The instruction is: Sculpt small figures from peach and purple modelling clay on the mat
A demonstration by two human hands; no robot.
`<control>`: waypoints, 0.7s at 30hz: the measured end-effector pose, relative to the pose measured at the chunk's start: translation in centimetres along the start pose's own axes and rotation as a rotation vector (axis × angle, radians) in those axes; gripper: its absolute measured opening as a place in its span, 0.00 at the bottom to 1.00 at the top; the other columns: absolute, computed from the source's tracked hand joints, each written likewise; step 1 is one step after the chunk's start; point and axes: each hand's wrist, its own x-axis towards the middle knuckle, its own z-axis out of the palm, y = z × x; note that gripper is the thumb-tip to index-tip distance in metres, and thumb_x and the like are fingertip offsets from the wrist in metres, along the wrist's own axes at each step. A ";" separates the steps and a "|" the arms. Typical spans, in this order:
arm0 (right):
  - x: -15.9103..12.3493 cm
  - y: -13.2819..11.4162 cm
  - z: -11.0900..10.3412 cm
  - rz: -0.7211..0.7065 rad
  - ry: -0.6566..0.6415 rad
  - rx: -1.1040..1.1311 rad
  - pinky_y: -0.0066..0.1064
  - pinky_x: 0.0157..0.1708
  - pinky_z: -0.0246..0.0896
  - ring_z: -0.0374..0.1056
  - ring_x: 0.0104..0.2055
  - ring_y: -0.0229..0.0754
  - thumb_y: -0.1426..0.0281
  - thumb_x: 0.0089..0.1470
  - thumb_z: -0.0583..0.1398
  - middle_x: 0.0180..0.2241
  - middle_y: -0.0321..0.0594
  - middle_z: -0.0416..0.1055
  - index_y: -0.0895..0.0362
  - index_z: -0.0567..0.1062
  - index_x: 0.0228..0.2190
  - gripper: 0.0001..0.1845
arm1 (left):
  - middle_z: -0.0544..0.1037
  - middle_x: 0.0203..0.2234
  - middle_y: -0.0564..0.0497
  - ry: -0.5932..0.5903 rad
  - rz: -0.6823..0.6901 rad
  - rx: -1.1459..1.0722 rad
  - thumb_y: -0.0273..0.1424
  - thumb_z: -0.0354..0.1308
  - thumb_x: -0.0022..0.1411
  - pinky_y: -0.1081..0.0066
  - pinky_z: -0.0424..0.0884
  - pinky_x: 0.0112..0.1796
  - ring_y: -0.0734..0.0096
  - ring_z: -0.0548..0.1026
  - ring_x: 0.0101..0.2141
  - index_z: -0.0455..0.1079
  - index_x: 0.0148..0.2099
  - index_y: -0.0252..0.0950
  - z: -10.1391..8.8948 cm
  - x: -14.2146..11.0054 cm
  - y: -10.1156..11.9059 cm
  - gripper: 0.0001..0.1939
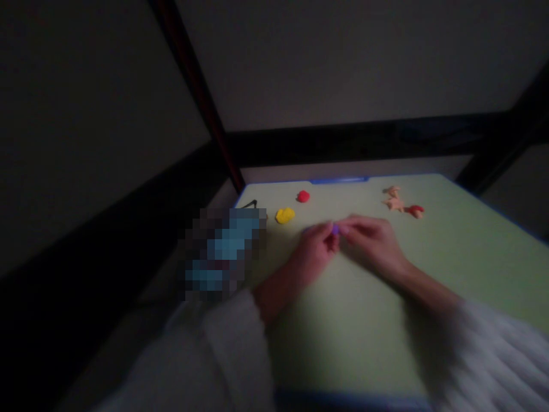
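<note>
A small purple lump (335,229), looking like modelling clay, is pinched between the fingertips of both hands above the table. My left hand (314,250) is closed, its thumb and fingers on the lump's left side. From the right, my right hand (374,237) meets it with thumb and forefinger, also closed. Past my left hand lies a yellow clay lump (285,216), and farther back a round red clay lump (303,196). Blur hides the purple lump's exact shape.
The pale green table (351,332) has a blue rim. Peach-coloured pieces (394,203) lie at its back right, beside a red and peach piece (415,210). A pixelated bluish object (229,243) is at the left edge. A wall (355,74) rises behind.
</note>
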 end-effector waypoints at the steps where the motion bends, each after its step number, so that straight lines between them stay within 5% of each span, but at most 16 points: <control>1: 0.0 0.0 0.0 0.000 -0.004 0.008 0.28 0.25 0.63 0.66 0.24 0.36 0.67 0.46 0.63 0.23 0.37 0.74 0.56 0.80 0.26 0.06 | 0.67 0.21 0.56 -0.005 0.005 0.008 0.28 0.59 0.55 0.80 0.60 0.28 0.84 0.65 0.23 0.65 0.26 0.32 0.0 0.0 0.0 0.08; 21: 0.0 1.1 0.0 0.075 0.039 0.181 0.26 0.23 0.59 0.61 0.21 0.33 0.63 0.48 0.62 0.21 0.35 0.70 0.57 0.78 0.25 0.11 | 0.68 0.20 0.54 -0.034 -0.001 0.052 0.29 0.56 0.58 0.80 0.59 0.26 0.84 0.64 0.22 0.66 0.27 0.31 0.1 0.0 -0.1 0.08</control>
